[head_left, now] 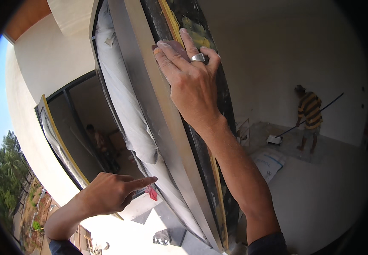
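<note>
My right hand (192,78), with a ring on one finger, reaches up to a tall door or window frame (167,102). Its fingers press a folded reddish-brown piece of sandpaper (179,47) against the frame's edge; the palm side is hidden. Yellow filler (199,38) and dark smears cover the face beside these fingertips. Lower down, my left hand (109,192) has its index finger stretched out and the other fingers curled, with nothing visible in it. White plastic sheeting (126,106) wraps the panel near that finger. Behind the fingertip shows a small red scrap (151,193).
Inside the room at right, a person (309,112) in a striped shirt works a long pole (332,102) over the floor. A white bag (269,163) lies there. Another person (99,140) is dimly visible through the opening at left. Grey tiles (179,238) lie below.
</note>
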{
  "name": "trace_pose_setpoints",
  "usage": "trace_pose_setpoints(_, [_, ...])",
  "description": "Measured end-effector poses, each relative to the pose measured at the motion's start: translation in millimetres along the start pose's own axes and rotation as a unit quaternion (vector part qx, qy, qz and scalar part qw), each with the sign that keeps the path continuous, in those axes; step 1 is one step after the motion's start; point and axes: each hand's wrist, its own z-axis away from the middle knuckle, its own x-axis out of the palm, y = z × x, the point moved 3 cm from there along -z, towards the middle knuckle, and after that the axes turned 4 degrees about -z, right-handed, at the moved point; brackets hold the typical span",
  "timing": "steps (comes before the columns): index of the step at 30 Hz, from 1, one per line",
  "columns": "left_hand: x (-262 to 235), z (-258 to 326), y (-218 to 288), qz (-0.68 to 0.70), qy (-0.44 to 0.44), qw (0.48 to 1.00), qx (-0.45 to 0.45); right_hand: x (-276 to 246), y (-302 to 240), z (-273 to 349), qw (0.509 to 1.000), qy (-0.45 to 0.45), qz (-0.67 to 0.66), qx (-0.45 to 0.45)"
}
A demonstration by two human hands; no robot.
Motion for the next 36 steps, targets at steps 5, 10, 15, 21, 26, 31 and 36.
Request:
trace_pose_setpoints(5, [10, 9, -12, 0.005, 0.031, 0.999, -0.006, -19, -16, 52, 0.997, -0.049, -0.042, 0.034])
trace_pose_setpoints(10, [8, 16, -18, -0.018, -0.008, 0.998, -0.052, -36, -31, 99, 0.994, -0.078, -0.043, 0.058])
trace_pose_setpoints(15, [-8, 5, -3, -0.031, 0.032, 0.999, -0.028, 9, 9, -16, 0.999, 0.007, -0.035, -0.015])
trace_pose_setpoints(21, [-51, -8, -22, -0.098, 0.315, 0.941, -0.077, -1, -2, 22, 0.998, -0.03, -0.043, -0.015])
trace_pose_setpoints(26, [-118, -52, -36, -0.284, 0.442, 0.848, -0.065, -57, -46, 136, 0.987, -0.14, -0.054, 0.059])
trace_pose_setpoints(31, [-130, -89, -30, -0.361, 0.332, 0.857, -0.159, -94, -73, 217, 0.975, -0.183, -0.054, 0.116])
trace_pose_setpoints(36, [-56, -76, 5, -0.348, 0.239, 0.904, -0.068, -102, -75, 239, 0.971, -0.188, -0.032, 0.145])
